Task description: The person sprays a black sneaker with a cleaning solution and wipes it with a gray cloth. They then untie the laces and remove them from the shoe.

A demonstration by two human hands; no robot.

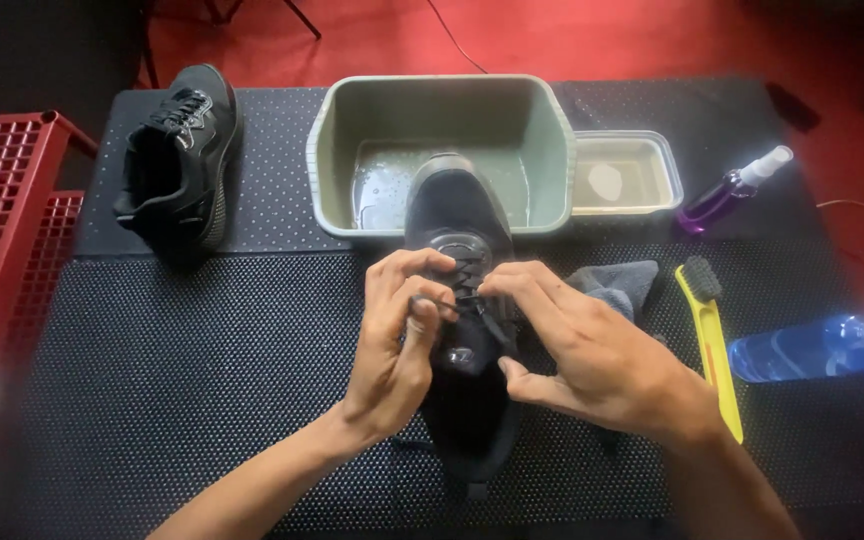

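A black sneaker (pixel 449 215) lies toe-away in front of me, its toe resting over the rim of a grey-green basin (pixel 332 150) that holds a little water. My left hand (pixel 399 340) pinches the black laces on the shoe's left side. My right hand (pixel 577 345) pinches the laces from the right, fingers curled over the tongue. Both hands hide the middle of the shoe.
A second black sneaker (pixel 180 150) sits at the far left of the dotted black mat (pixel 182 350). A red wire rack (pixel 2 210) stands left. A clear tub (pixel 627 172), purple spray bottle (pixel 732 192), grey cloth (pixel 617 280), yellow-handled brush (pixel 712 345) and blue bottle (pixel 812 347) lie right.
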